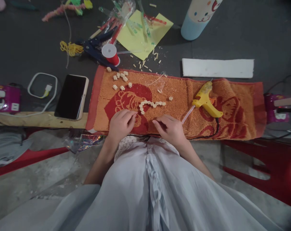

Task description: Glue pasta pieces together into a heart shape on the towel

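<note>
An orange and red towel (174,93) lies along the table's front edge. On it, a curved chain of small cream pieces (152,104) rests just beyond my hands, touched by neither. My left hand (122,125) lies on the towel's front edge, fingers curled; whatever it may hold is hidden. My right hand (169,128) rests to the right, thumb and fingers bent towards each other, contents too small to tell. Several cream clusters (122,75) sit at the towel's upper left, and a single one (170,98) right of the chain. A yellow glue gun (206,99) lies on the right half.
A phone (71,97) and white cable (56,86) are at left. Behind the towel stand a red thread spool (111,55), blue pliers (93,48), yellow paper (155,35) with cut bits, a white strip (217,68) and a blue-white bottle (198,19). Red chairs (280,166) flank me.
</note>
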Available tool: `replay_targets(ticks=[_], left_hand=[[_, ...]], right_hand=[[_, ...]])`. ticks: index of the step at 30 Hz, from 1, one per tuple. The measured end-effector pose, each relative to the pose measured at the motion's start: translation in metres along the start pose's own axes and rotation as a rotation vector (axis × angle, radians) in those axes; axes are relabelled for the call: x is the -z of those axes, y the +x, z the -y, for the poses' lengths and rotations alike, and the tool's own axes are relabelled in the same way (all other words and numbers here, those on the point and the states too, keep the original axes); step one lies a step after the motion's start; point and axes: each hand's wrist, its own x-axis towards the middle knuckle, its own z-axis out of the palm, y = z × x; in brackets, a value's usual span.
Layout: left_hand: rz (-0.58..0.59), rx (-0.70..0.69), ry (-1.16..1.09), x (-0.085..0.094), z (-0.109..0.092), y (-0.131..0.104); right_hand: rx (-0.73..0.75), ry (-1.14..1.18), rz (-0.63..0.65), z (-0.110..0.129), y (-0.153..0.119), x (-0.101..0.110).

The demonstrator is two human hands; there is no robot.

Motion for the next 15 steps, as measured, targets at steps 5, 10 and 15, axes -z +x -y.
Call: replay_targets(ticks=[5, 10, 15], left_hand=[[0.002, -0.002, -0.001, 0.000, 0.000, 0.000], [0.020, 0.012, 0.008, -0.001, 0.001, 0.000], [0.011, -0.001, 0.038, 0.000, -0.001, 0.000]], right_hand=[[-0.052, 0.099, -0.016, 0.001, 0.002, 0.005], [-0.203, 0.426, 0.056, 0.007, 0.007, 0.020], [-0.111, 0.676, -0.042, 0.023, 0.004, 0.057]])
